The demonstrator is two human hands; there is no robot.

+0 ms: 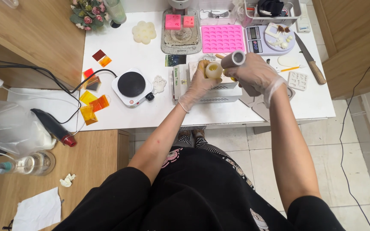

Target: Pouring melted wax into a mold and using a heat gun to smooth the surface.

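Head view shows your gloved left hand [198,85] cupped around a small pale yellow cup-shaped piece [213,69], fingers closed on it, just above centre of the frame over a white box-like appliance [206,92]. Your gloved right hand [258,75] is closed around a grey cylinder [234,59], tipped with its open end toward the pale piece and nearly touching it.

Both things are held in the air above the appliance, not resting on it, so I judge a slip likely: thin gloves on a smooth cylinder give poor grip, and if it rolls in your fingers it could knock the pale piece loose. If anything is inside the cylinder, which cannot be seen, a steeper tilt could spill it past the small opening.

At upper right, a knife [310,57] lies near your right elbow's path along the white table [120,51]. The hotplate [131,85], left of centre, trails a cable [43,75] toward the left edge; snagging it would drag the plate.
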